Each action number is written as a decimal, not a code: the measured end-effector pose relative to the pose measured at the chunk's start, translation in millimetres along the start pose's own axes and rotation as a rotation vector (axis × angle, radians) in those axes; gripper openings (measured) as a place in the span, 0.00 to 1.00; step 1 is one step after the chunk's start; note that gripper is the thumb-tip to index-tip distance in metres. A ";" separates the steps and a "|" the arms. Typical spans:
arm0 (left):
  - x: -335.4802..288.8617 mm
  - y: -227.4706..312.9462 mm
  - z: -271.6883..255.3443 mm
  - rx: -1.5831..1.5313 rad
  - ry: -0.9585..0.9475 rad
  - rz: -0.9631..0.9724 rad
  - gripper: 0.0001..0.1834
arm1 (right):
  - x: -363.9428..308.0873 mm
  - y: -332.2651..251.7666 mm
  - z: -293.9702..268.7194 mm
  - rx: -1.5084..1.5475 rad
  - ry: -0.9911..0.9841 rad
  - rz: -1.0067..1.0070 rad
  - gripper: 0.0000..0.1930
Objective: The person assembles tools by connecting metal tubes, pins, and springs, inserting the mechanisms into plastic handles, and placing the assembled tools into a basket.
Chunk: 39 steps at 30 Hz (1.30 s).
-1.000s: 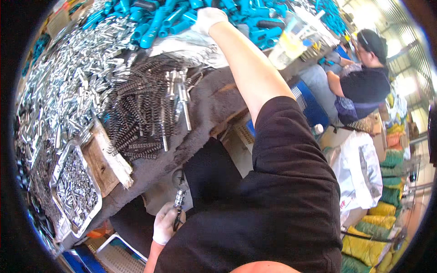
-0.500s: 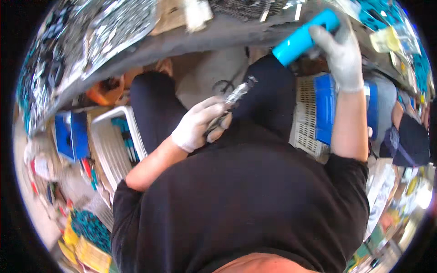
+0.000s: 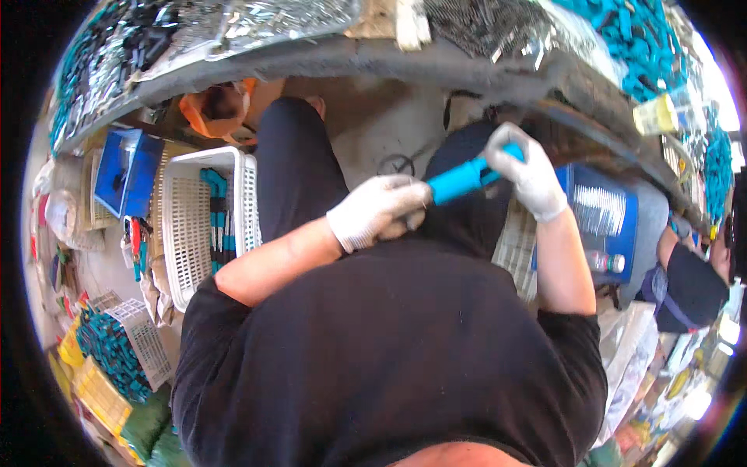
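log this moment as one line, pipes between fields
left hand: gripping left part of teal tube | right hand: at its right end | white basket: at person's left, holding teal-and-black pieces

L hand (image 3: pixel 381 210) & R hand (image 3: pixel 527 173): wht knit gloves (image 3: pixel 359 218), cuffs (image 3: pixel 342 231) at wrists; L fingertips greyish. Plain blk top (image 3: pixel 389 335) nearer torso than hands, short slvs (image 3: pixel 204 319) to approx. elbows. Dk trousers (image 3: pixel 297 167) ahead of L hand.

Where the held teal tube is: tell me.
In the head view, the teal tube is right of centre, over the right thigh, with the left hand at its left end and the right hand at its right end.
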<state>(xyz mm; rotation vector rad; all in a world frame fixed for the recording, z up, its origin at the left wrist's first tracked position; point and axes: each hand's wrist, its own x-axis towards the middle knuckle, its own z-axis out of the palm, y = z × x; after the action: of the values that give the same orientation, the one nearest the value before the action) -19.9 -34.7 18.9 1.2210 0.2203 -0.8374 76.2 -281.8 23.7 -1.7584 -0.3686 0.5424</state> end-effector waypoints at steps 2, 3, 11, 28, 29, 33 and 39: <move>-3.7 0.7 5.7 0.073 -0.003 0.036 0.18 | -7.2 -12.0 4.8 -0.020 -0.069 0.177 0.09; -5.9 -1.0 6.0 0.046 -0.015 0.044 0.18 | -9.2 -24.0 11.7 0.024 -0.095 0.307 0.10; 2.5 -19.0 3.1 0.165 -0.012 0.077 0.24 | -13.9 -23.9 39.1 -0.118 -0.037 0.339 0.12; -8.9 -11.3 -47.5 -0.207 -0.121 0.279 0.20 | 81.5 -65.5 82.2 -0.761 -0.140 -0.400 0.12; -8.6 -9.4 -54.7 -0.208 -0.086 0.287 0.20 | 102.1 -85.7 88.1 -0.791 -0.085 -0.483 0.11; -10.4 -2.9 -66.1 -0.144 -0.024 0.262 0.18 | 214.8 -135.4 110.9 -0.965 0.062 -0.803 0.10; -15.3 -0.3 -83.8 -0.164 -0.019 0.203 0.20 | 338.7 -132.1 156.5 -1.331 -0.011 -0.689 0.12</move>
<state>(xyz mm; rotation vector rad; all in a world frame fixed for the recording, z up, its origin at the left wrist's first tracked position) -7.5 46.6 -3.0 1.0622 0.1437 -0.6410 281.4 54.0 65.4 -2.6225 -1.5149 -0.3250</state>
